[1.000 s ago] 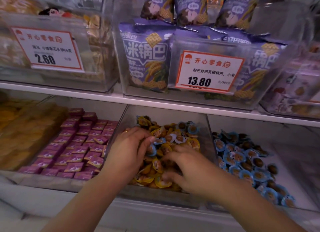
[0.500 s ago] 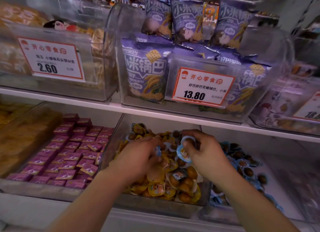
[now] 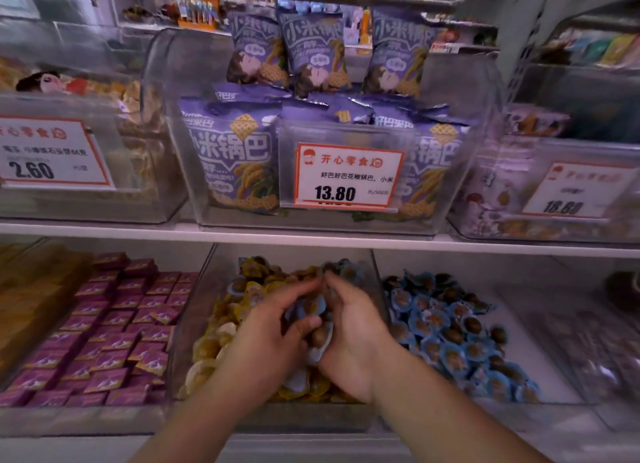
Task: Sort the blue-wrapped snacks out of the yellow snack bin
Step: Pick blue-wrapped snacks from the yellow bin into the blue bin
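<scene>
A clear bin [image 3: 194,327] on the lower shelf holds a heap of yellow-wrapped snacks [image 3: 211,348] with a few blue-wrapped snacks mixed in. Both hands are together over the middle of this bin. My left hand [image 3: 273,345] and my right hand [image 3: 353,331] cup a small bunch of blue-wrapped snacks [image 3: 311,310] between them, fingers curled round the pieces. One more blue-wrapped piece [image 3: 349,272] lies at the back of the heap. The bin to the right holds the blue-wrapped snacks [image 3: 450,338].
A tray of purple packets [image 3: 114,327] lies left of the yellow bin. Above the white shelf edge [image 3: 311,237] stand clear bins with purple bags [image 3: 235,151] and price tags [image 3: 346,175]. Another clear bin [image 3: 575,341] lies at the far right.
The hands, apart a second ago and each picking in the heap, have come together at the bin's middle. The blue piece pinched by the right hand is now gathered between both hands.
</scene>
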The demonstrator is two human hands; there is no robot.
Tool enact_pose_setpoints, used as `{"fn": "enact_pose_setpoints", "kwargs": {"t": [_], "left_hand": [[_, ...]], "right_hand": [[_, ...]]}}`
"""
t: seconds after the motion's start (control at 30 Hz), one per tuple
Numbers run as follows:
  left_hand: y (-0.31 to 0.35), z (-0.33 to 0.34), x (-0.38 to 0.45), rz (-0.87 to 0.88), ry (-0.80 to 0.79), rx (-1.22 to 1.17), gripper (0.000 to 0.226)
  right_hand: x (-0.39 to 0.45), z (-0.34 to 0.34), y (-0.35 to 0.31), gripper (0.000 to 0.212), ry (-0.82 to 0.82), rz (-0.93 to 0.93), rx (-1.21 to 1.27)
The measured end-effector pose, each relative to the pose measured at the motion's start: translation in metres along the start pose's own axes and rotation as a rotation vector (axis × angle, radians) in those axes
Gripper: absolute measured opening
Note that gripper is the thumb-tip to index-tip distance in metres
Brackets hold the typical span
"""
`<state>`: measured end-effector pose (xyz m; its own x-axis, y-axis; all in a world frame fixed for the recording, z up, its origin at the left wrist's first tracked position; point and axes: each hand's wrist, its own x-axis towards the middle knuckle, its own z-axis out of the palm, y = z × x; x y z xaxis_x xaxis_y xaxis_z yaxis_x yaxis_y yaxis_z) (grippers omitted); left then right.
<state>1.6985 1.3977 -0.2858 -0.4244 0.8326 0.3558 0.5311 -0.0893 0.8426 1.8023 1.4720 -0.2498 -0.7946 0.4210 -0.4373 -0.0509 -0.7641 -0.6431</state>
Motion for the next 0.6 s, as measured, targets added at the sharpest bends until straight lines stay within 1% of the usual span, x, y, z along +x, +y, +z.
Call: {"fn": "enact_pose_setpoints", "kwargs": {"t": [0.07, 0.1, 0.17, 0.2, 0.23, 0.27, 0.3, 0.37, 0.4, 0.43, 0.47, 0.53, 0.6], "left_hand": [[0.0, 0.003, 0.0, -0.005, -0.04, -0.012, 0.06], [0.002, 0.002, -0.001, -0.015, -0.047, -0.068, 0.06], [0.003, -0.01, -0.001, -0.021, -0.034, -0.173, 0.061], [0.002, -0.018, 0.0, -0.003, -0.004, -0.137, 0.06], [-0.001, -0.029, 0.001, 0.023, 0.017, -0.019, 0.055], [-0.005, -0.038, 0.002, 0.045, 0.002, 0.133, 0.05], [-0.008, -0.046, 0.0, 0.054, -0.071, 0.287, 0.049], [-0.012, -0.049, -0.004, 0.058, -0.305, 0.561, 0.058], [-0.014, -0.045, -0.006, 0.049, -0.399, 0.648, 0.062], [-0.015, -0.042, -0.007, 0.041, -0.436, 0.684, 0.059], [-0.018, -0.04, -0.006, 0.056, -0.405, 0.673, 0.052], [-0.018, -0.042, -0.004, 0.062, -0.243, 0.588, 0.036], [-0.014, -0.042, -0.004, 0.03, -0.079, 0.443, 0.037]], "right_hand": [[-0.002, -0.002, -0.001, 0.056, -0.002, -0.005, -0.023], [-0.002, -0.003, -0.002, 0.05, 0.026, -0.031, -0.053], [-0.003, -0.005, -0.006, 0.028, 0.109, -0.133, -0.165], [-0.003, -0.007, -0.009, 0.018, 0.161, -0.196, -0.253], [-0.004, -0.01, -0.013, 0.015, 0.218, -0.259, -0.358], [-0.005, -0.013, -0.017, 0.014, 0.263, -0.315, -0.461], [-0.007, -0.016, -0.022, 0.013, 0.29, -0.351, -0.549], [-0.012, -0.02, -0.029, 0.012, 0.282, -0.356, -0.669], [-0.015, -0.021, -0.031, 0.012, 0.259, -0.34, -0.708], [-0.017, -0.021, -0.031, 0.013, 0.235, -0.329, -0.751], [-0.017, -0.021, -0.031, 0.015, 0.218, -0.323, -0.797], [-0.017, -0.021, -0.028, 0.016, 0.222, -0.328, -0.92], [-0.017, -0.02, -0.024, 0.016, 0.227, -0.321, -1.007]]}}
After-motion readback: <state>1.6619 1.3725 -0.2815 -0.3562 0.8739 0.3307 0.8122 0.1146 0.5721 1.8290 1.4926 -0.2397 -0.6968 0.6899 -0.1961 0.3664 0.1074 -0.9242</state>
